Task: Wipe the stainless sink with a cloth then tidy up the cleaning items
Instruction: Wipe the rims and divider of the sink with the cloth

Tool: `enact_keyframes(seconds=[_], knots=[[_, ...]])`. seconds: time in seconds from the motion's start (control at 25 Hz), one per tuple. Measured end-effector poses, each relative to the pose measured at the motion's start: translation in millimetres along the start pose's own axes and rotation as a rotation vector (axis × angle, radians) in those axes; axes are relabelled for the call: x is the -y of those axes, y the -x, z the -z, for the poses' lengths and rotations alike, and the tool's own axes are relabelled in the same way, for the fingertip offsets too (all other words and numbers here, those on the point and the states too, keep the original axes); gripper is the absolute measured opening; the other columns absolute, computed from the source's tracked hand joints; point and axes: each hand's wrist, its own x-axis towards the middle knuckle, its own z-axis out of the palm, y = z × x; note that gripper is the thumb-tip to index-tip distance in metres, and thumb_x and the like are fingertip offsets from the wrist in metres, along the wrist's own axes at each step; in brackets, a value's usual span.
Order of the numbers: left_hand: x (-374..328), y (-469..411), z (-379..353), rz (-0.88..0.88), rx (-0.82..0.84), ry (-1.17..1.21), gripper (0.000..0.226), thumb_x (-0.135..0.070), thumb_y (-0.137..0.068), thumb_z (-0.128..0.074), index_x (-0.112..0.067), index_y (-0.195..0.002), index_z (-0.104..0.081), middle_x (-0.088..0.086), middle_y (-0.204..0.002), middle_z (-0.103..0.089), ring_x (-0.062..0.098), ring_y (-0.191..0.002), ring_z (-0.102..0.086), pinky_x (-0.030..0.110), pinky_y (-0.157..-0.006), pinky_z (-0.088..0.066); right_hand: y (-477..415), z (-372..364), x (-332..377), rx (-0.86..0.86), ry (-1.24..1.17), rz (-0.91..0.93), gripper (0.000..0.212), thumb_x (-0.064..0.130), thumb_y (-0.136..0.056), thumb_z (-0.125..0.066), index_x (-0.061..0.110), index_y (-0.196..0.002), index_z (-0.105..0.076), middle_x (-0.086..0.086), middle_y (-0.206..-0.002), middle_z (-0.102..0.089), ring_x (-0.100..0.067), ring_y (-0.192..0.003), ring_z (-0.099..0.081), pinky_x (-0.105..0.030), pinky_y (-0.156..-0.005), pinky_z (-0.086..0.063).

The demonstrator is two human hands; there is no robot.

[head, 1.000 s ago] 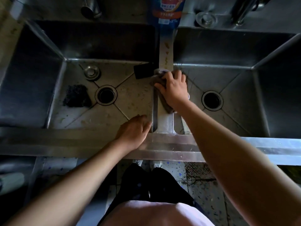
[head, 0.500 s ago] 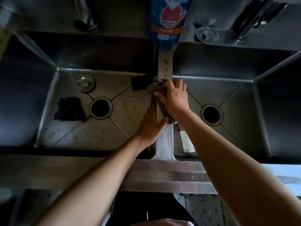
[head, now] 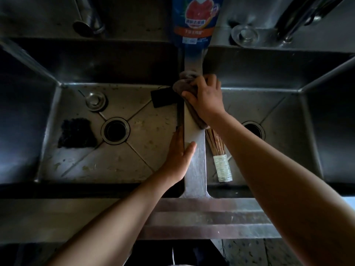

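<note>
Right hand [head: 206,100] fingers curled round cloth [head: 185,83] on far half of sink divider [head: 196,169]; left hand [head: 179,156] fingers straight, flat against divider's left edge; left basin [head: 134,160] holds scourer [head: 76,133], sponge [head: 162,96], plug [head: 95,99]; right basin [head: 278,112] holds brush [head: 221,162] beside divider; bottle [head: 196,20] at back edge.

Bare left hand [head: 180,156], bare right hand [head: 206,98], dim dark clothing [head: 192,255] below, perhaps trousers

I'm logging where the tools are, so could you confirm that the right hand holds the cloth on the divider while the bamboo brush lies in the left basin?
Not quite: the bamboo brush lies in the right basin, beside the divider, as the head view shows. The right hand does hold the cloth on the divider.
</note>
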Motion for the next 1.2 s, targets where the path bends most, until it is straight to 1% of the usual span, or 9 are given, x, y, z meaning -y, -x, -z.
enact_keyframes(seconds=[0.08,0.2,0.32,0.44,0.56,0.64,0.84,1.04,1.2], knots=[[-1.1,0.9,-0.6,-0.006,0.02,-0.039,0.072,-0.039,-0.083,-0.035,-0.016,-0.145,-0.006,0.007,-0.153,-0.014,0.011,-0.137,-0.017,0.032,-0.116,-0.014,22.3,-1.3,-1.7,-0.001,0.012,-0.006,0.046,0.048,-0.084,-0.054,0.016,-0.116,-0.049,-0.015,-0.124,-0.039,-0.033,-0.113,-0.037,-0.042,-0.093,-0.036],[-2.9,1.6,0.2,-0.046,0.037,-0.037,0.071,-0.034,-0.085,-0.033,-0.01,-0.144,-0.002,0.013,-0.154,-0.007,0.019,-0.142,-0.01,0.04,-0.117,-0.01,53.0,-5.1,1.2,-0.011,0.062,-0.049,0.045,0.048,-0.084,-0.055,0.015,-0.114,-0.051,-0.016,-0.119,-0.042,-0.035,-0.108,-0.039,-0.043,-0.091,-0.036],[-1.5,-3.1,2.4,-0.074,0.049,-0.038,0.069,-0.032,-0.087,-0.035,-0.008,-0.144,-0.006,0.014,-0.153,-0.012,0.016,-0.141,-0.012,0.034,-0.117,-0.01,54.5,-7.2,9.1,-0.028,0.085,-0.09,0.046,0.048,-0.085,-0.054,0.013,-0.114,-0.051,-0.017,-0.118,-0.042,-0.035,-0.108,-0.039,-0.045,-0.091,-0.037],[0.3,-3.4,2.5,-0.04,0.062,-0.038,0.07,-0.038,-0.087,-0.037,-0.013,-0.146,-0.006,0.01,-0.154,-0.013,0.016,-0.141,-0.014,0.034,-0.116,-0.013,38.1,-5.4,13.8,-0.034,0.102,-0.09,0.047,0.05,-0.087,-0.05,0.014,-0.117,-0.047,-0.016,-0.122,-0.04,-0.035,-0.112,-0.037,-0.046,-0.093,-0.036],[1.7,-2.3,1.1,0.001,0.052,-0.047,0.073,-0.04,-0.084,-0.036,-0.014,-0.146,-0.007,0.009,-0.154,-0.013,0.012,-0.14,-0.013,0.023,-0.113,-0.01,20.9,-8.1,15.9,-0.086,0.143,-0.064,0.045,0.049,-0.088,-0.046,0.016,-0.12,-0.046,-0.015,-0.126,-0.039,-0.034,-0.116,-0.035,-0.046,-0.094,-0.034],[2.1,-3.3,0.7,0.028,0.05,-0.055,0.074,-0.039,-0.082,-0.036,-0.01,-0.145,-0.01,0.012,-0.153,-0.014,0.018,-0.141,-0.014,0.028,-0.115,-0.011,7.6,-9.0,15.8,-0.135,0.181,-0.028,0.041,0.047,-0.089,-0.045,0.018,-0.118,-0.047,-0.014,-0.125,-0.04,-0.034,-0.115,-0.035,-0.044,-0.094,-0.033],[3.2,-3.4,1.2,0.04,0.056,-0.1,0.065,-0.025,-0.095,-0.044,-0.009,-0.145,-0.007,0.011,-0.154,-0.008,0.017,-0.142,-0.008,0.02,-0.113,-0.006,-39.3,-7.2,9.9,-0.158,0.287,0.016,0.042,0.045,-0.09,-0.042,0.025,-0.127,-0.043,-0.012,-0.135,-0.037,-0.035,-0.118,-0.035,-0.044,-0.096,-0.032],[4.8,-4.7,2.2,0.067,0.038,-0.095,0.063,-0.026,-0.095,-0.041,-0.013,-0.145,-0.006,0.007,-0.155,-0.008,0.015,-0.141,-0.01,0.012,-0.105,-0.006,-54.7,-6.1,6.7,-0.15,0.185,-0.03,0.043,0.043,-0.09,-0.042,0.024,-0.129,-0.044,-0.012,-0.14,-0.033,-0.035,-0.121,-0.033,-0.044,-0.096,-0.033],[-4.1,-0.9,2.3,-0.007,0.012,-0.035,0.063,-0.03,-0.09,-0.042,-0.01,-0.144,-0.015,0.01,-0.148,-0.024,0.013,-0.134,-0.024,0.012,-0.103,-0.015,-7.1,-3.6,5.5,-0.078,0.107,-0.019,0.044,0.044,-0.09,-0.043,0.025,-0.13,-0.041,-0.012,-0.134,-0.035,-0.033,-0.117,-0.035,-0.045,-0.095,-0.036]])
